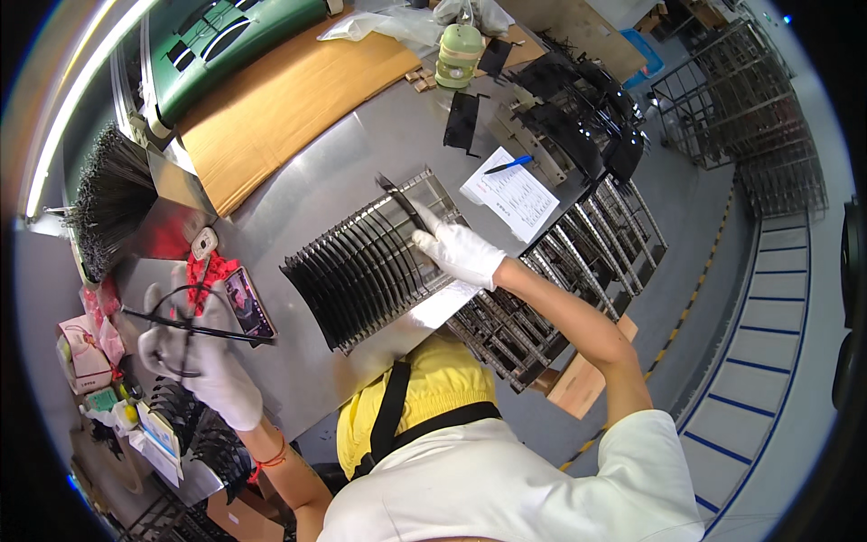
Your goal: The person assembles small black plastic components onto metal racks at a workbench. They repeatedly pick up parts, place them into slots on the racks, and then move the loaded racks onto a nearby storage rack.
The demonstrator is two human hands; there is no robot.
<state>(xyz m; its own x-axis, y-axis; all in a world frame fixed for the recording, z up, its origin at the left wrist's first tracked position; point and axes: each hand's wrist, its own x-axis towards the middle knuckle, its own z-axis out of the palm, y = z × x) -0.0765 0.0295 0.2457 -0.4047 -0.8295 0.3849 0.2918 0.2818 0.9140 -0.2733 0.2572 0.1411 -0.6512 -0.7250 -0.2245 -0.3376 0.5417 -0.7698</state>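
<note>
Gripping a thin black frame (238,336) in the left hand (203,357), near a phone (249,305); grasping a dark strip (400,199) in the right hand (461,254), at one end of a rack (435,191) (loaded with black curved pieces (359,266)) on the metal surface (352,135).

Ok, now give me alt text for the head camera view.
A person's white-gloved right hand is at a metal rack lined with dark curved pieces on a grey table, while the gloved left hand, blurred, holds a thin black part. Beyond the rack are a paper sheet, blue pen and green container.
</note>
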